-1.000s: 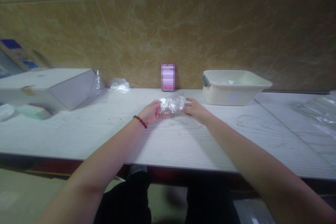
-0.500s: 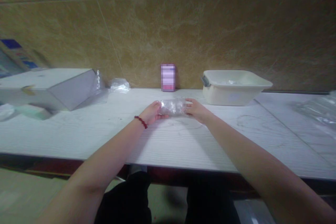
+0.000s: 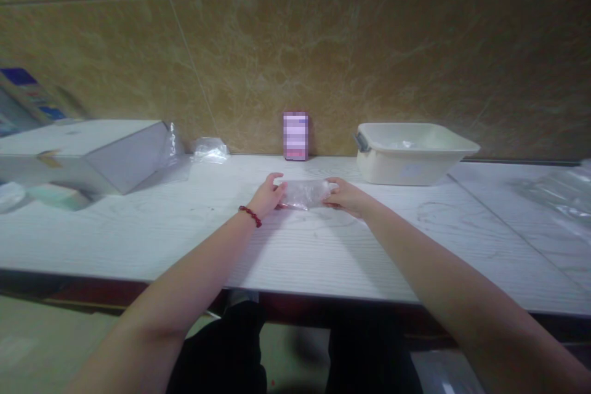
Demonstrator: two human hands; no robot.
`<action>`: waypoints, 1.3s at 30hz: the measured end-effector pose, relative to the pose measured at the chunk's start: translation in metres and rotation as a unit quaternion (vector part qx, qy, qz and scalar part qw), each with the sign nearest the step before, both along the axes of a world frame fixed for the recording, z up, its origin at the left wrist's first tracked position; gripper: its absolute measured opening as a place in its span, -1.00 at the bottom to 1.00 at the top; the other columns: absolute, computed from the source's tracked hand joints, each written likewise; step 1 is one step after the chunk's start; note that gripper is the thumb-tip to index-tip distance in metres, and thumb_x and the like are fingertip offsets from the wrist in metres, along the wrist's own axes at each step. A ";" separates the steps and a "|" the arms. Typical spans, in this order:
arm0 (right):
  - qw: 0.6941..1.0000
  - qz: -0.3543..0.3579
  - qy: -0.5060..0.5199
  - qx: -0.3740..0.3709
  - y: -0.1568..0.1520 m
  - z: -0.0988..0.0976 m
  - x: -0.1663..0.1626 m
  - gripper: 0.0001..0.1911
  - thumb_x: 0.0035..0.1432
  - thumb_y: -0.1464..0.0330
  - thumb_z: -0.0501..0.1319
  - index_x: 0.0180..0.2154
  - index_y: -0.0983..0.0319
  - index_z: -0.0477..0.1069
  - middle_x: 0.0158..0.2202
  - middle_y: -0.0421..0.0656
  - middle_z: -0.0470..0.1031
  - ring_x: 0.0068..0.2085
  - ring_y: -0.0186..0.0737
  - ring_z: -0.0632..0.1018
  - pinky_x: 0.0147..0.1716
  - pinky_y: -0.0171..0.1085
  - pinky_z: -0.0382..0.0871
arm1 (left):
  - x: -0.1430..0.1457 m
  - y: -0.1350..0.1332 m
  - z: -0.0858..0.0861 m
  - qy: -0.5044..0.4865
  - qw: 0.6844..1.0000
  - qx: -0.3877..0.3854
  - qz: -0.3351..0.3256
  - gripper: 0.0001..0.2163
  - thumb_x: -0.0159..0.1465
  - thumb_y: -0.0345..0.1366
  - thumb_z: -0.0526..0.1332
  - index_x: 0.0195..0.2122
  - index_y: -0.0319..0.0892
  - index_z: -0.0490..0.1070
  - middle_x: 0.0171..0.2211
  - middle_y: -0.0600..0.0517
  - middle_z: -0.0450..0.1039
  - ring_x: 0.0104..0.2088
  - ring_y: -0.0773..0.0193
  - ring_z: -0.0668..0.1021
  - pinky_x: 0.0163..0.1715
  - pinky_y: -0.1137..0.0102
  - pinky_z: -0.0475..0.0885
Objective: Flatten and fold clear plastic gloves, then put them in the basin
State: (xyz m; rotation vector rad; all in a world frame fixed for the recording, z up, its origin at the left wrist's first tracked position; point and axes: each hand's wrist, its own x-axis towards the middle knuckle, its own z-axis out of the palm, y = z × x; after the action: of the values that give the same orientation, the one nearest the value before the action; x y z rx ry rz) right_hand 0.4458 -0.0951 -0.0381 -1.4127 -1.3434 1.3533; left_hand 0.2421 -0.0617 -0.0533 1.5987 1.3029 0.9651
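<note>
Your left hand (image 3: 270, 196) has its fingers curled in and its thumb raised, pinching the left end of a clear plastic packet (image 3: 305, 192). Your right hand (image 3: 346, 196) is closed the same way on the packet's right end, knuckles up. The packet spans the gap between the two hands, long side running from one to the other. It lies low on the table (image 3: 300, 252), though you cannot tell whether it rests flat or is lifted a little. It is thin, glossy and wrinkled, roughly oblong, and what is inside is too blurred to make out. A string of dark red beads (image 3: 250, 215) circles your left wrist, just behind that hand.

The table under your hands is white with fine straight grooves running along its length and a few faint scuff rings near your right forearm. Straight beyond the packet, against the wall (image 3: 295, 43), a small pink box (image 3: 295, 136) stands upright. Beyond and to the right of your right hand sits a cream plastic tub (image 3: 415, 157), rectangular with a rolled rim and a grey handle on its near-left corner. Far out past that hand lie some clear plastic sheets (image 3: 563, 194). Well to the left of your left hand lies a grey cardboard box (image 3: 92, 151) with a slanted end, and a crumpled clear bag (image 3: 210, 149) sits between it and the pink box. The wall is tan marbled tile, smooth and shiny.
</note>
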 end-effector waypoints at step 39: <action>0.974 0.109 -0.196 -0.018 0.006 0.001 0.020 -0.71 -0.16 0.26 0.18 -0.33 0.26 0.36 -0.62 -0.24 0.34 -0.70 -0.55 0.22 -0.79 -0.52 -0.07 | -0.024 0.006 0.009 -0.052 0.968 -0.155 -0.189 -0.55 -0.06 -0.36 0.25 -0.11 -0.31 0.27 -0.57 0.07 0.33 -0.59 0.48 0.34 -0.59 0.54 0.21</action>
State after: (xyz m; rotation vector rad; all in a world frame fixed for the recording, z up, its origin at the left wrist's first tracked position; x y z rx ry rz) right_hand 0.4661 -0.0896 -0.0367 -1.6577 -1.7819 1.2822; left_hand 0.2183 -0.0555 -0.0445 1.4600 0.9728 0.5693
